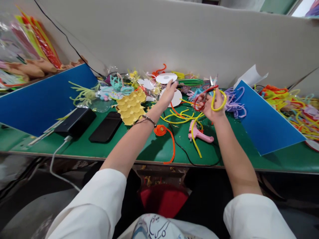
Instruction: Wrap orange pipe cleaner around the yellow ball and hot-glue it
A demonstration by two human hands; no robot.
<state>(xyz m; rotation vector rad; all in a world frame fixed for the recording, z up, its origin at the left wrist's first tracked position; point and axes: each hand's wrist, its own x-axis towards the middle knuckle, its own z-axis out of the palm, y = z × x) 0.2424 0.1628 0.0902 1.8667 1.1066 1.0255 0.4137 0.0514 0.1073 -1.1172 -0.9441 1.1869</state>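
My left hand [168,94] reaches forward over the table with fingers stretched out, over two white discs [166,78]. Whether the fingertips touch the discs is unclear. In my right hand [214,109], palm turned up, is a pair of scissors [213,81] with blades pointing away from me. A red handle loop shows on the left, and a yellow loop [225,99] circles by the fingers. Below the hands are yellow pipe cleaners [180,120], a pink glue gun [199,133] and an orange coiled pipe cleaner [160,130] with a long tail.
A yellow moulded tray piece [131,108], a black phone [106,127] and a black box with a white cable [76,124] lie left. Blue panels [47,99] stand on both sides. Purple pipe cleaners [234,103] lie by the right blue panel [267,119].
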